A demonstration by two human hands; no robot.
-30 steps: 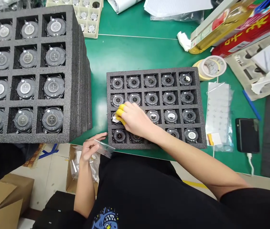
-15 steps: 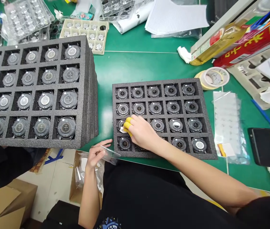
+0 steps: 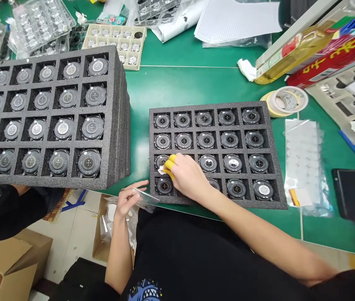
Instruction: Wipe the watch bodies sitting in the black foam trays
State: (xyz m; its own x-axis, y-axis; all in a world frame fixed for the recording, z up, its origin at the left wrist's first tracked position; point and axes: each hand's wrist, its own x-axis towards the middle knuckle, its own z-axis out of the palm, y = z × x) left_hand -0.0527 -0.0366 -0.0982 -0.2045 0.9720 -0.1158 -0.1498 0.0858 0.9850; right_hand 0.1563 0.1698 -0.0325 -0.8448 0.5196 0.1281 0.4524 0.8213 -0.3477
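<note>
A black foam tray (image 3: pixel 216 129) of round dark watch bodies lies on the green table. My right hand (image 3: pixel 185 173), with yellow covers on its fingertips, pinches a small white wipe (image 3: pixel 161 170) against a watch body in the leftmost column, third row. The hand hides some compartments beside it. At the tray's lower left corner, my left hand (image 3: pixel 130 200) holds a clear plastic sheet (image 3: pixel 146 200) between thumb and fingers. To the left stands a tall stack of foam trays (image 3: pixel 119 125), its top one filled with more watch bodies.
A beige tray (image 3: pixel 141 46) of small parts and plastic trays (image 3: pixel 44 23) lie at the back. Rightward are tape rolls (image 3: pixel 287 101), a yellow bottle (image 3: pixel 287 54), a plastic sheet pack (image 3: pixel 304 159) and a phone (image 3: pixel 354 194). A person's dark sleeve (image 3: pixel 4 213) shows at left.
The view has shifted slightly, so the table items appear a little displaced. Both hands keep nearly the same places and grips.
</note>
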